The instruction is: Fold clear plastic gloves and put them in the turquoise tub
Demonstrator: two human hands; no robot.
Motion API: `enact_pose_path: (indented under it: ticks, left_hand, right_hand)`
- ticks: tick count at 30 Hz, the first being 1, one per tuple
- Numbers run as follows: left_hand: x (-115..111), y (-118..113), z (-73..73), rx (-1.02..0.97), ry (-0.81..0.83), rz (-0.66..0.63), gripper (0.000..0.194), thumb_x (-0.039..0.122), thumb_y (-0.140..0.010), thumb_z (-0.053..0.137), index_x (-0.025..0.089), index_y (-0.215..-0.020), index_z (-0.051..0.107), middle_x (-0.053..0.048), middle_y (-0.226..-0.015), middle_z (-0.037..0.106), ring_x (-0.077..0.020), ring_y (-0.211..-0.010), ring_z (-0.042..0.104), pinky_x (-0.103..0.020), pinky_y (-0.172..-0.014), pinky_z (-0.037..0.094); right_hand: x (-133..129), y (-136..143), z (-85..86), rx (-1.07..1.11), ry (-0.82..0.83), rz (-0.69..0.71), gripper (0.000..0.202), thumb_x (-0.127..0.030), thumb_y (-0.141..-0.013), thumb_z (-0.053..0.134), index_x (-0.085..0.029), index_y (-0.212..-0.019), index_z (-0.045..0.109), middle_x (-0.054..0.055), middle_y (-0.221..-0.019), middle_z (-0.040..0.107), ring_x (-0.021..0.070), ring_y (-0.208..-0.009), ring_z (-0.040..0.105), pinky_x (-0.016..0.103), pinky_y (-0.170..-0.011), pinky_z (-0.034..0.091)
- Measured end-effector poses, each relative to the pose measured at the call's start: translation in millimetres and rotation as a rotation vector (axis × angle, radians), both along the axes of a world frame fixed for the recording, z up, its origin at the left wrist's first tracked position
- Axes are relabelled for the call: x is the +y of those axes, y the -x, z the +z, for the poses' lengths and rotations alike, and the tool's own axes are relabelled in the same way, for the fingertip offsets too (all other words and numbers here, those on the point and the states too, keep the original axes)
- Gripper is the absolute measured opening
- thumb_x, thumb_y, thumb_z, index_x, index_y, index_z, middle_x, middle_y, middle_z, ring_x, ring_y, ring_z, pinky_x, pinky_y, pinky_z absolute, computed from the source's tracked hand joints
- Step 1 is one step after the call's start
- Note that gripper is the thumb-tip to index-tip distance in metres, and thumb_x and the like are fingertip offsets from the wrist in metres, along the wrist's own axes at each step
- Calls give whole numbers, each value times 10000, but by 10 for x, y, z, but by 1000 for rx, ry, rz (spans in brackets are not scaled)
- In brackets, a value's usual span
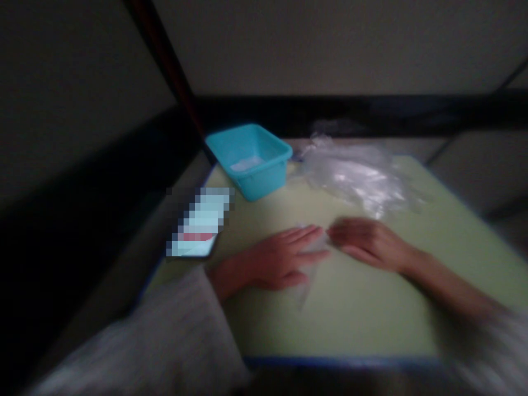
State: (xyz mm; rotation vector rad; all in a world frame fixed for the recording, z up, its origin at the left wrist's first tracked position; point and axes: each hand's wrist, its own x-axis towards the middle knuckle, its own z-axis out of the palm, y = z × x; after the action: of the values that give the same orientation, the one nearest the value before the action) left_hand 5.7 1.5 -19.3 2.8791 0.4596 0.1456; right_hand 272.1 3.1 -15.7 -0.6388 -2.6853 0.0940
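- Clear film (306,292) lies on our bench (350,324), partly beneath our left hand (280,259); its long axis runs roughly from one to seven o'clock, the free end pointing to seven.
- We have the left fingers released, spread flat over the film and aimed about three o'clock.
- Our right hand (371,242), at two o'clock from the film, has bent fingers near the left fingertips; with the blur, we cannot tell whether they grip anything.
- At one o'clock we see a crumpled, glossy plastic heap (363,177).
- At eleven sits a smooth turquoise basin (266,186), rectangular with rounded corners, something whitish (247,163) inside.
- At ten lies a flat, bright-faced slab (204,223), partly pixelated.
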Motion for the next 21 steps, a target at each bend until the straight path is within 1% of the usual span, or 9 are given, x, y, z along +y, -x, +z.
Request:
enact_pose_path:
  ticks: [3,5,9,14,17,21]
  left_hand:
    - [8,7,10,-33,6,-18,592,453,-905,425,163,-1416,348,-152,-1543,137,-307,-1423,119,-487,-1149,162]
    - [4,5,40,-57,7,-37,616,458,-902,424,152,-1428,321,-151,-1544,131,-300,-1425,108,-480,-1155,153]
    - [-27,-10,97,-70,13,-58,623,459,-904,422,135,-1427,320,-151,-1538,163,-285,-1430,92,-459,-1164,139]
    - [-53,-15,84,-22,36,-61,622,469,-916,403,110,-1419,331,-151,-1533,176,-269,-1430,96,-435,-1168,139]
    - [-57,-16,73,-15,49,-60,618,444,-919,405,91,-1420,324,-153,-1521,221,-261,-1426,132,-424,-1168,143]
    - [-77,-26,35,-38,65,-67,620,427,-915,416,105,-1432,298,-142,-1509,269,-248,-1416,188,-422,-1159,181]
  right_hand:
    - [-16,11,-14,25,-29,8,365,-309,-972,357,-90,-1092,623,152,-1128,672,259,-1083,607,460,-954,481]
    - [-27,28,-20,45,-15,38,356,-309,-971,360,-96,-1104,612,143,-1140,668,254,-1101,597,452,-967,474]
    - [-19,45,-24,34,39,64,348,-322,-974,349,-120,-1059,620,122,-1069,693,240,-1087,604,441,-975,470]
    - [24,13,-29,-5,43,6,354,-333,-973,349,-121,-1083,610,149,-1155,656,251,-1134,578,465,-995,444]
    - [49,-14,-27,-7,62,-36,334,-336,-970,359,-148,-1107,598,128,-1181,647,244,-1134,577,469,-990,446]
    - [77,-39,-31,-7,74,-73,320,-325,-966,371,-156,-1139,581,125,-1180,644,242,-1116,590,464,-966,463]
